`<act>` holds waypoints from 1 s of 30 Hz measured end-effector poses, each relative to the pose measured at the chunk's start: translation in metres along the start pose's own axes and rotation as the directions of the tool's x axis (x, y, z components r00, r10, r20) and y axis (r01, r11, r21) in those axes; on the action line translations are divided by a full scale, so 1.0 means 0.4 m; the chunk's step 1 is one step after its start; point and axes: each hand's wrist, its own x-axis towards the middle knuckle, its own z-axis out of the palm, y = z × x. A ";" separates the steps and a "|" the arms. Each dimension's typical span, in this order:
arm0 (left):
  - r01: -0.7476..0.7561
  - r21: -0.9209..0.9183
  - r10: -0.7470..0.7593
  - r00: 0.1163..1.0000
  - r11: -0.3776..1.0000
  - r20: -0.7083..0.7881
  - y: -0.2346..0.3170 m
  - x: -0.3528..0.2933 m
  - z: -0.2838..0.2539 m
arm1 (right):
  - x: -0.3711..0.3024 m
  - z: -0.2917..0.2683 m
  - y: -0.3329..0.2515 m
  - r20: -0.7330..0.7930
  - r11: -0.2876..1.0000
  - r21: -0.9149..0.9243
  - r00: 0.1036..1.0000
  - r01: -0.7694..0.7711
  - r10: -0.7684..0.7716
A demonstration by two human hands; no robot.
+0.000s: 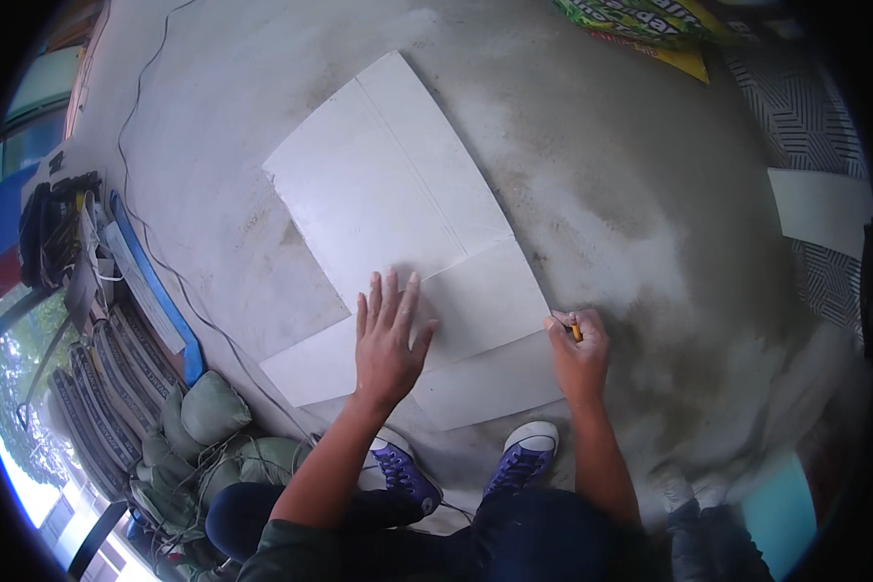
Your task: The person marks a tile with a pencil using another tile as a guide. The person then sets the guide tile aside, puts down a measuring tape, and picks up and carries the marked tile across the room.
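White sheet (388,175) lies apart from lettered green bag (640,19).

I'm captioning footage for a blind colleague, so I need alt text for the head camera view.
A person's left hand spreads over pale, flat sheets on a grey floor, while the right hand grips a small yellow-orange object by their right edge. Purple sneakers show below; green sacks lie at lower left.

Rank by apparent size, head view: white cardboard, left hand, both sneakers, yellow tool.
1. White cardboard
2. Left hand
3. Left purple sneaker and right purple sneaker: too alike to rank
4. Yellow tool
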 end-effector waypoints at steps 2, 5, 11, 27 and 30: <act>0.119 -0.057 -0.125 0.983 0.991 -0.136 -0.089 -0.032 0.000 | 0.004 -0.013 -0.019 0.006 0.999 0.003 0.999 -0.054 0.054; 0.214 -0.027 -0.215 0.950 0.976 -0.226 -0.213 -0.082 -0.011 | 0.003 -0.005 -0.025 0.055 0.997 0.014 0.995 -0.082 0.081; 0.327 -0.134 -0.349 0.917 0.935 -0.196 -0.260 -0.100 -0.008 | 0.004 0.000 -0.016 0.056 0.999 0.006 0.998 -0.033 0.033; 0.375 -0.428 -0.424 0.906 0.822 -0.020 -0.255 -0.099 0.029 | 0.002 -0.010 -0.024 0.004 0.998 -0.039 0.998 -0.056 0.056; 0.400 -0.445 -0.436 0.900 0.801 0.025 -0.264 -0.099 0.020 | 0.000 -0.011 -0.035 0.026 0.994 -0.107 0.999 -0.023 0.026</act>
